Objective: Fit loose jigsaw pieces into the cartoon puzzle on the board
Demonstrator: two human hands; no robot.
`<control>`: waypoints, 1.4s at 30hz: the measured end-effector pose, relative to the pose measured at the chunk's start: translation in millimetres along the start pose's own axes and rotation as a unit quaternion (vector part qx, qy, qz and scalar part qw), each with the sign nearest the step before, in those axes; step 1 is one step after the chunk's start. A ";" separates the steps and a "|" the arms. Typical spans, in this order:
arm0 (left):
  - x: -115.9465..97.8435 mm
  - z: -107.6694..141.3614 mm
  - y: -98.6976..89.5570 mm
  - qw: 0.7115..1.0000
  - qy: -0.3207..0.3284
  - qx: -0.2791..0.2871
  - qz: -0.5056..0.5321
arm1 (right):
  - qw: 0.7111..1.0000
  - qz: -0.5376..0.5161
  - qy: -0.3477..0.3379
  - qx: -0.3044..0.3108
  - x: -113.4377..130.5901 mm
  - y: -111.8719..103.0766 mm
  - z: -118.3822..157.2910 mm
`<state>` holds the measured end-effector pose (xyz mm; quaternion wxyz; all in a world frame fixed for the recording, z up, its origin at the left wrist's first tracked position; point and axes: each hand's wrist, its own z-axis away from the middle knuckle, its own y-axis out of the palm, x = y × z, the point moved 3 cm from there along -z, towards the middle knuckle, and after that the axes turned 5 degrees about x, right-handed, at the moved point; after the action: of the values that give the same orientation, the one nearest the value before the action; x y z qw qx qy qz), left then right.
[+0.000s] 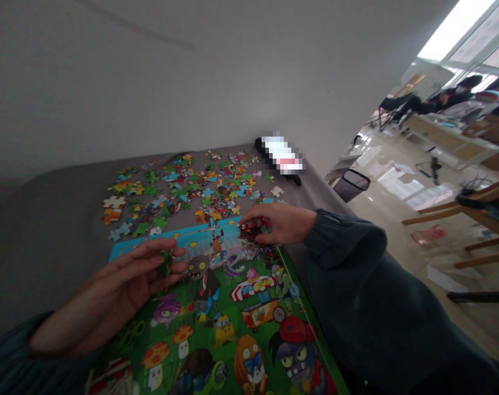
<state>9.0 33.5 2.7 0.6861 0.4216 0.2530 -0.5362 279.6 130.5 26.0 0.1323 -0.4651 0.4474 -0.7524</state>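
Note:
A colourful cartoon jigsaw puzzle (216, 296), with a green field and a blue top strip, lies in front of me. My left hand (138, 274) is over its left side, palm turned inward, with a small green puzzle piece (166, 264) held between thumb and fingers. At the upper right of the picture, my right hand (284, 224) curls its thumb and fingers around a dark puzzle piece (250, 231), touching the puzzle's top area. Whether that piece is joined to the others I cannot tell.
Beyond the puzzle, many loose puzzle pieces (208, 184) are spread over the grey cloth (76, 203). A phone (282, 154) with a lit, blurred screen rests near the wall (216, 82). To the right are a bin (351, 184), a wooden chair (480, 203) and a person farther off.

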 end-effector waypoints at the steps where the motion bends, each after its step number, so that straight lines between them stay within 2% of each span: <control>1: 0.5 0.0 -0.5 1.000 -0.001 0.000 0.001 | 1.000 0.011 -0.013 0.002 1.0 0.2 0.8; 24: 3.0 -3.2 -3.9 0.999 0.004 0.030 -0.011 | 0.999 0.002 -0.029 0.031 -1.4 5.6 -2.8; 42: 1.7 -2.2 -2.9 1.000 0.001 0.005 -0.026 | 0.999 -0.006 -0.028 0.032 -7.8 7.8 -4.0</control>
<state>6.9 34.3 -0.7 0.6694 0.4189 0.2621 -0.5548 278.7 133.1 14.6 0.1547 -0.4843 0.4166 -0.7537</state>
